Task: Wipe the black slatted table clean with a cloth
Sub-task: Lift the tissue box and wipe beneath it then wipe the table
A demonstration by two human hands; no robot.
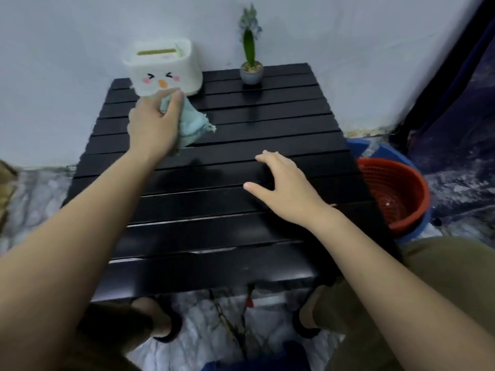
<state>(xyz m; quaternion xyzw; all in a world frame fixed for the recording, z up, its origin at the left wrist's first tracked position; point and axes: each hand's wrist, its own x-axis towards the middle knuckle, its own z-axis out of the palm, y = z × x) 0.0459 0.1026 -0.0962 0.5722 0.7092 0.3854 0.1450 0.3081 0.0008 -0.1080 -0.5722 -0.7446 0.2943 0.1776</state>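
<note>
The slatted surface (267, 124) is showing black, the cloth (191, 124) pale blue, and the basket (396, 194) at right red mesh.

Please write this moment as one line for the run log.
left hand: holds cloth, touches tissue box | right hand: open on table

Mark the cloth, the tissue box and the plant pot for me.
cloth (193, 124): head view, on the bunched light-blue fabric below the left hand.
tissue box (171, 72): head view, on its white front face.
plant pot (251, 74): head view, on the grey pot wall.
</note>
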